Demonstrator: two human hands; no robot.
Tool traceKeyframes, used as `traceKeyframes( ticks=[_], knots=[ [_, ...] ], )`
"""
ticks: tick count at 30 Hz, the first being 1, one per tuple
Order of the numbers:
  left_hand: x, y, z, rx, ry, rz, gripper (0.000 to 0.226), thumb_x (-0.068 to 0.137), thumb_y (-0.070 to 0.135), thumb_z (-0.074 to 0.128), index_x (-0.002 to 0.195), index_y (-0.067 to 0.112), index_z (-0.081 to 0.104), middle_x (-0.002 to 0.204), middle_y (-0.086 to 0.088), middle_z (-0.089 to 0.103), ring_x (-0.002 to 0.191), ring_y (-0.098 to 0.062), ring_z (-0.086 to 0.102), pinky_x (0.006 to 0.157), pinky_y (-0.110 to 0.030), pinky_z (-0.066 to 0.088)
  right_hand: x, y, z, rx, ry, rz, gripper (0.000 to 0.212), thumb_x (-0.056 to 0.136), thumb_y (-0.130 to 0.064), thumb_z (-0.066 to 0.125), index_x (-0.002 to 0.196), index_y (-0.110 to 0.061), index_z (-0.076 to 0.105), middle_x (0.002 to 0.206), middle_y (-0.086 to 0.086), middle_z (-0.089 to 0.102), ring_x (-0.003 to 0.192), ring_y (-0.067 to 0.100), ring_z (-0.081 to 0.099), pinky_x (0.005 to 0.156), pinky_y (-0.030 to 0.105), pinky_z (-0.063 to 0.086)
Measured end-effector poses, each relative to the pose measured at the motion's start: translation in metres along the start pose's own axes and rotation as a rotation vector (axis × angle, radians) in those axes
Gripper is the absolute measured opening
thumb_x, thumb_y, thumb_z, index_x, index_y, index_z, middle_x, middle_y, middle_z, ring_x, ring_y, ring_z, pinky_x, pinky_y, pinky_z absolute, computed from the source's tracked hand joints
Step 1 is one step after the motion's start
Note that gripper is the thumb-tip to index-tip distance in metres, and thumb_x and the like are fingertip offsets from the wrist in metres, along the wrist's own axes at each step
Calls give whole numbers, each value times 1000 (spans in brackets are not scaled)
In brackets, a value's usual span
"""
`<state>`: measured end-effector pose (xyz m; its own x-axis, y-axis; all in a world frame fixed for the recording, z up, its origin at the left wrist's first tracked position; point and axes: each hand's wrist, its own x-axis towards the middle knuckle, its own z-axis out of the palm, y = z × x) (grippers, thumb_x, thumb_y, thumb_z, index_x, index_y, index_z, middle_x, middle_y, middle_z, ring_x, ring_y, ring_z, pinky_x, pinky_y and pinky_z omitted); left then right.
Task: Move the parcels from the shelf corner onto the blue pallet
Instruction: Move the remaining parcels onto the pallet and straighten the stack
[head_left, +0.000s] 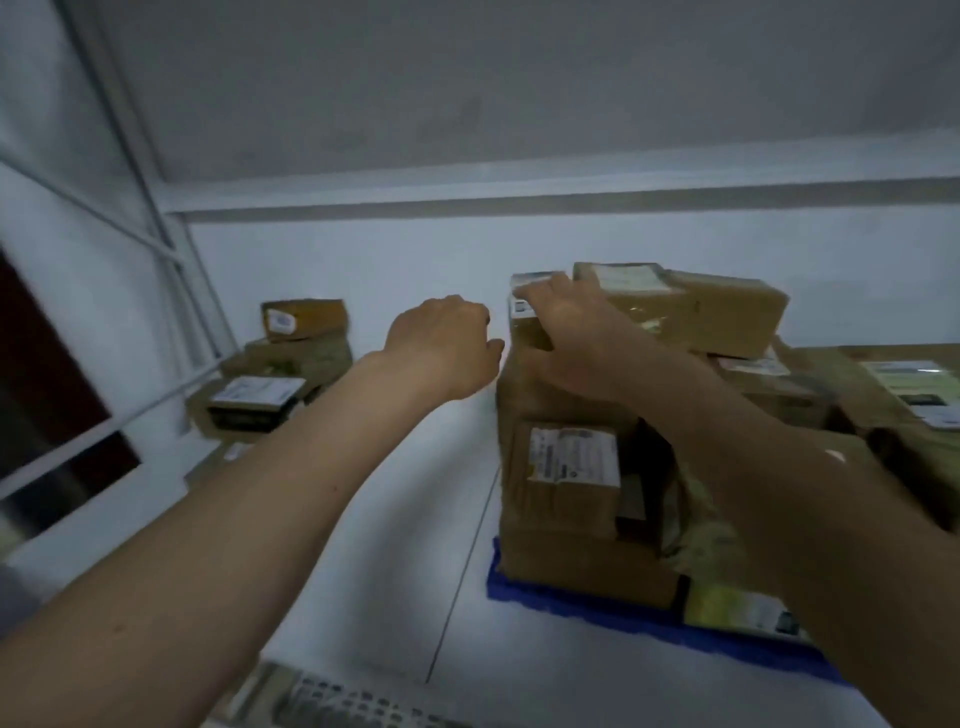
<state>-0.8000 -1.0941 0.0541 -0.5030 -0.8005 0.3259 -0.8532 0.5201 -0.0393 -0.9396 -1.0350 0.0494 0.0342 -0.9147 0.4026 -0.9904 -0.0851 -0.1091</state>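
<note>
A: Where's the blue pallet (597, 605)?
B: On the floor (395, 545), lower right. Carries a stack of brown parcels (566, 499).
A: Right hand (563, 332)?
B: On top of the stack's left edge. Fingers lie over the small top parcel (532, 296), thumb down its near side, so gripping it. That parcel sits directly under the palm, touching the bigger taped parcel (691, 309) on its right.
A: Left hand (447, 345)?
B: Just left of the stack, level with its top. Fingers loosely curled, holding nothing. Fingertips near the stack's left face; contact can't be confirmed, too blurred.
A: Parcels off the pallet?
B: Shelf-corner pile (275, 369), well left of the pallet, beside the white shelf frame (171, 244). Well apart from both hands.
</note>
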Motion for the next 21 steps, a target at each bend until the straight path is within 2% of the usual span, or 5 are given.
traceKeyframes(
  ticks=[3,9,12,16,21],
  knots=[
    [-35,-45,7,74,-115,-113,46,97,46,39,133,20,50,136,-5,51,120,-26,50,85,-33,41,7,-38,21,29,-163,-45,71,89,-36,61,148,-15,26,147,13,35,135,33,29,109,44,31],
    [-93,-120,19,108,-236,-254,43,96,46,38,123,17,54,128,-8,55,113,-28,52,81,-34,43,15,-111,57,63,-323,-97,71,91,-39,58,149,-18,22,150,11,27,137,32,25,109,44,31],
    [-114,-158,26,85,-273,-299,46,95,49,40,128,20,54,134,-5,53,117,-26,53,81,-33,46,21,-146,75,54,-366,-121,71,91,-39,58,148,-16,23,150,11,28,136,33,26,110,45,31],
    [-143,-214,33,17,-289,-356,42,94,49,41,125,24,55,125,-1,59,105,-22,60,76,-29,46,35,-197,103,45,-425,-134,70,90,-41,59,146,-14,27,149,11,30,135,34,27,108,44,33],
    [-174,-298,44,22,-317,-370,47,93,50,43,132,24,50,134,-2,53,119,-23,52,83,-31,40,56,-273,143,105,-468,-125,66,90,-39,58,145,-17,29,148,10,32,133,31,31,105,43,36]
  ],
)
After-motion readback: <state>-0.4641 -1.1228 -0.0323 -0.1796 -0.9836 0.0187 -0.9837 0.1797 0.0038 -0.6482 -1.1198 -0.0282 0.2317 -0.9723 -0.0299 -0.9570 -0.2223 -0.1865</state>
